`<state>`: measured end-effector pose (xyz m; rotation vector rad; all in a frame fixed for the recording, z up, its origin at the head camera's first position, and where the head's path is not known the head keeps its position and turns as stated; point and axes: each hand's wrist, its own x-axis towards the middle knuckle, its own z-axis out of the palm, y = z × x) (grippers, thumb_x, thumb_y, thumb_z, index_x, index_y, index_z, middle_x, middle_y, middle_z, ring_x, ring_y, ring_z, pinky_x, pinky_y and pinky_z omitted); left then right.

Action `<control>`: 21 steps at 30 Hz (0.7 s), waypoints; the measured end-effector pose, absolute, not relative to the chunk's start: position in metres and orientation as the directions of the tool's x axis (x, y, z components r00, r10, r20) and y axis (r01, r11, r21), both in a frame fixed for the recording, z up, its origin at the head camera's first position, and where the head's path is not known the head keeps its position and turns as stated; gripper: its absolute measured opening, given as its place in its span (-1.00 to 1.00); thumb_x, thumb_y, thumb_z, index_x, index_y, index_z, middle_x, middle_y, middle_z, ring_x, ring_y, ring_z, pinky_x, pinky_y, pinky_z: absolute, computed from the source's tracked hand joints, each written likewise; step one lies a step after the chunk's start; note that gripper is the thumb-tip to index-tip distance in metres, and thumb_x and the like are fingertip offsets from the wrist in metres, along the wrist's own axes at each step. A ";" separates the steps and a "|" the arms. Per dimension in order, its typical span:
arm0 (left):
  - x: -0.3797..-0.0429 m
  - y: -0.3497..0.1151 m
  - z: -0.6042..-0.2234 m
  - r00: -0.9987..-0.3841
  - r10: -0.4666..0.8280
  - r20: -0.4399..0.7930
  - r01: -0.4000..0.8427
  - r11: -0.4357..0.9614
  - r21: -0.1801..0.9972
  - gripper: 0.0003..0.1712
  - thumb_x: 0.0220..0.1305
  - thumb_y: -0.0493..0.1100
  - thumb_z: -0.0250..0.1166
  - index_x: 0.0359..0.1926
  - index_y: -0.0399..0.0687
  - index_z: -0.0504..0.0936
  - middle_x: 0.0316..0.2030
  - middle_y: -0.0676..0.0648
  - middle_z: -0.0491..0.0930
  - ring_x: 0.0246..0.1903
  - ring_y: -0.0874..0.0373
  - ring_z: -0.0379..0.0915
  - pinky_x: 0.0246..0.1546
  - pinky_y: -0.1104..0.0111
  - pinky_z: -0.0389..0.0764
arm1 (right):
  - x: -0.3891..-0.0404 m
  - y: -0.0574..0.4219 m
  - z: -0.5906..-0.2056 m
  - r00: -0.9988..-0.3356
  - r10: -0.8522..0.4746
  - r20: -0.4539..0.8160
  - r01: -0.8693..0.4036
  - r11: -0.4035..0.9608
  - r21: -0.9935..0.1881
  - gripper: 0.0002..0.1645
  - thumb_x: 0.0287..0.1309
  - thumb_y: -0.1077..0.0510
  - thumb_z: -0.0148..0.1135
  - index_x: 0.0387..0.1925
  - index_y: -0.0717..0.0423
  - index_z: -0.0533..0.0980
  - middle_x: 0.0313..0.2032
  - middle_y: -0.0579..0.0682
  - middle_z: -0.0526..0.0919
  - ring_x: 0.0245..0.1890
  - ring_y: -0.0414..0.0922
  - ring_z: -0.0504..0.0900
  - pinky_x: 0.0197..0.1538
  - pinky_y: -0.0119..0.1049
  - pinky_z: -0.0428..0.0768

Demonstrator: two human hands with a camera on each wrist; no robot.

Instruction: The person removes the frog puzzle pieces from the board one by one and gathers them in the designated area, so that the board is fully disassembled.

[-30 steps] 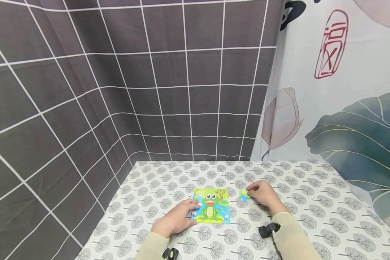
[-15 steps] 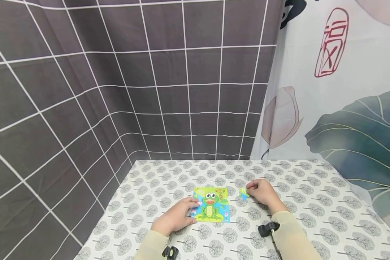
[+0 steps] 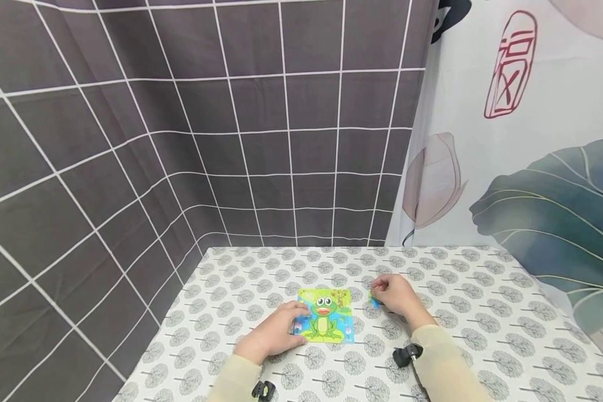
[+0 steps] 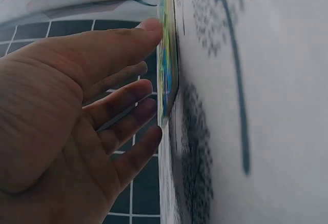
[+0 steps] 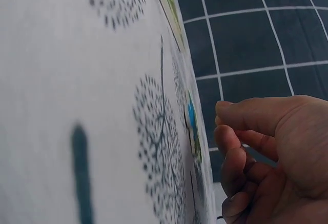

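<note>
A square frog jigsaw puzzle [image 3: 324, 324] lies flat on the table, green and blue with a big-eyed frog. My left hand [image 3: 276, 329] rests along its left side, fingers loosely spread, and in the left wrist view the thumb tip [image 4: 151, 25] is right at the puzzle's edge. To the right of the puzzle lies a small green and blue puzzle piece [image 3: 375, 303], partly hidden under my right hand [image 3: 398, 297]. In the right wrist view that piece [image 5: 191, 119] lies on the cloth, with the loosely curled fingers and thumb close over it and nothing showing between them.
The table wears a white cloth [image 3: 251, 279] printed with grey trees. Behind and to the left hangs a dark curtain [image 3: 266, 151] with a white grid; a pale curtain [image 3: 502, 167] with leaf and flower prints hangs on the right. Each wrist carries a black strap [image 3: 408, 355].
My right hand has shifted left over the small puzzle piece and now covers more of it. My left hand stays at the puzzle's left side.
</note>
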<state>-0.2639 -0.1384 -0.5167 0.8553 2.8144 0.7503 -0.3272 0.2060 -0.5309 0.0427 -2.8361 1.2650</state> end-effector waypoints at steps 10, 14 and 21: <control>-0.261 -0.124 -0.513 -0.811 0.583 0.040 0.535 0.713 0.453 -0.27 0.20 -0.06 0.54 0.40 0.05 0.56 0.42 0.03 0.42 0.42 0.03 0.31 0.45 0.04 0.38 | -0.331 0.175 -0.534 -0.998 -0.042 0.053 -0.067 0.669 -0.740 -0.86 0.14 0.20 0.45 -0.22 0.03 0.71 -0.38 -0.09 0.62 -0.36 -0.11 0.55 -0.21 -0.21 0.58; -0.260 -0.118 -0.513 -0.802 0.596 0.043 0.548 0.705 0.451 -0.23 0.18 -0.08 0.55 0.42 0.07 0.55 0.43 0.06 0.42 0.42 0.05 0.31 0.45 0.04 0.39 | -0.333 0.163 -0.534 -0.996 -0.071 0.053 -0.087 0.658 -0.748 -0.87 0.12 0.22 0.46 -0.26 0.02 0.70 -0.39 -0.10 0.62 -0.36 -0.13 0.56 -0.21 -0.23 0.59; -0.260 -0.111 -0.518 -0.799 0.600 0.043 0.558 0.712 0.426 -0.28 0.21 -0.03 0.54 0.39 0.06 0.58 0.42 0.13 0.43 0.41 0.09 0.32 0.44 0.05 0.41 | -0.332 0.144 -0.533 -0.990 -0.140 0.033 -0.114 0.623 -0.774 -0.83 0.10 0.23 0.51 -0.24 0.02 0.70 -0.37 -0.11 0.64 -0.33 -0.15 0.59 -0.15 -0.21 0.63</control>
